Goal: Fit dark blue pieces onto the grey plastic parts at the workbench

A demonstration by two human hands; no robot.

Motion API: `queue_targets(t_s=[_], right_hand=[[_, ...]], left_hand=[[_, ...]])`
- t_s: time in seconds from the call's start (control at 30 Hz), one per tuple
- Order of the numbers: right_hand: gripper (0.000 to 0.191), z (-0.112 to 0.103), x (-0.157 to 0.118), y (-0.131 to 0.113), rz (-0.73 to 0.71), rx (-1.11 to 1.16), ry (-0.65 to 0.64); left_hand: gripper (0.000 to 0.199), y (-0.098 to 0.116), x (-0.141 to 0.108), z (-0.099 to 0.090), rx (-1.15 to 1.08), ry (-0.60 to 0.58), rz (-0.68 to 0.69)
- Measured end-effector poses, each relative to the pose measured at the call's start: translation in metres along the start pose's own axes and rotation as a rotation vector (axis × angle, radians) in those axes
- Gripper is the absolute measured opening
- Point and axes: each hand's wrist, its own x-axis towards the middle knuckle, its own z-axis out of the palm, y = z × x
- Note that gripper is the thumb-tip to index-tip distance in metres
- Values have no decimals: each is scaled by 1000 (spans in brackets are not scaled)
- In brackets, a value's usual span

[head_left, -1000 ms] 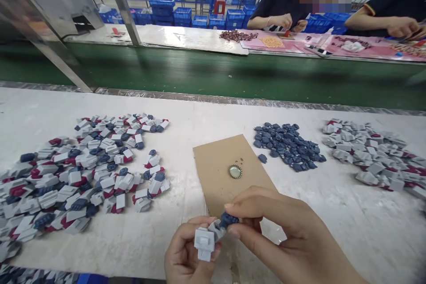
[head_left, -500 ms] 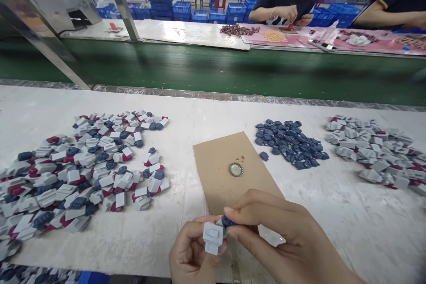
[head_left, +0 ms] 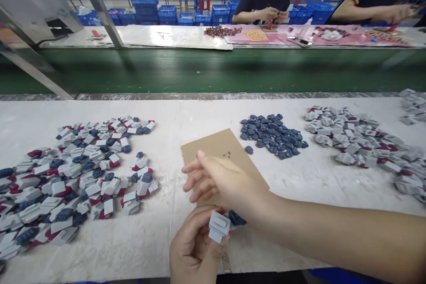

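My left hand (head_left: pixel 195 246) grips a small light-grey plastic toy part (head_left: pixel 219 224) with stepped blocks between thumb and fingers. A dark blue moulded piece (head_left: pixel 237 218) sticks out from the right side of that part, seemingly joined to it. Above it, my right hand (head_left: pixel 219 177) is stretched over a brown cardboard sheet (head_left: pixel 218 143), fingers apart and nothing visible in them. Some tiny dark bits (head_left: pixel 226 154) lie on the cardboard just past the wrist. The metal bottle cap on the sheet is hidden, apparently behind my right hand.
On the left spreads a pile of grey, blue and maroon assembled parts (head_left: pixel 69 173). Loose dark blue pieces (head_left: pixel 273 135) lie beyond the cardboard, and grey-and-maroon parts (head_left: pixel 353 137) to the right. Past a green conveyor belt (head_left: pixel 199 71), two people work at another table.
My right hand has let go of the dark blue piece and moved up and left over the cardboard, its fingers opening. My left hand still holds the grey part. The view has shifted right.
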Motion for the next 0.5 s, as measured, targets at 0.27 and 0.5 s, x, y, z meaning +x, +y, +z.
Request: queue_targets(t_s=[0.27,0.5], right_hand=[[59,3,-5,12,103,81,-92],[62,3,-9,19,193,52,-17]], left_hand=[[15,4,-9,-1,195,65,109],[18,-2,-10,2,78,-18,-43]])
